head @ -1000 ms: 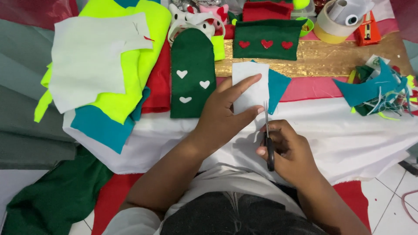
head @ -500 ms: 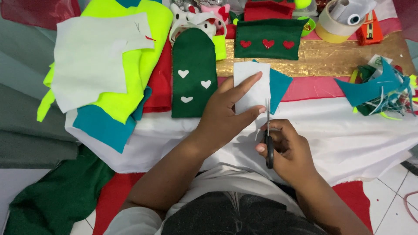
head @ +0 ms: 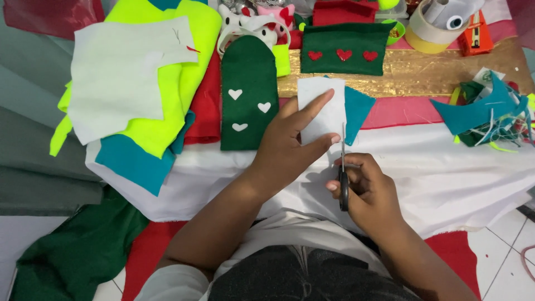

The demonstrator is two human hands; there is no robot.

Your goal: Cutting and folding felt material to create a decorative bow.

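At the far left, grey-green fabric (head: 33, 161) lies in folds, with dark green felt (head: 72, 251) lower down near the floor. Next to it a stack of felt sheets rests on the surface (head: 446, 178), which is covered by a white cloth: a pale white sheet (head: 120, 83) on top, a neon yellow sheet (head: 178, 67) beneath it, a teal sheet (head: 131, 161) at the bottom edge and a red sheet (head: 203, 106) at the stack's right side. Just beside the red sheet lies a dark green arch-shaped felt piece (head: 248, 95) bearing three white hearts. The left hand (head: 284, 150) is closed on a white rectangular felt piece (head: 322, 108), thumb beneath its lower edge and fingers spread across its face, holding it up above the surface at centre. A teal triangle (head: 356, 106) shows just behind the white piece's right edge. The right hand (head: 368, 189) grips a pair of black-handled scissors (head: 343, 173), fingers curled through the handles; the blades point upward and meet the lower right corner of the white piece. Behind, a dark green rectangular felt piece (head: 344, 50) with three red hearts lies on a gold glitter strip (head: 446, 72). Further right, a roll of tape (head: 440, 25) stands beside an orange tool (head: 473, 33). At the far right lies a pile of teal and green scraps (head: 485, 114).
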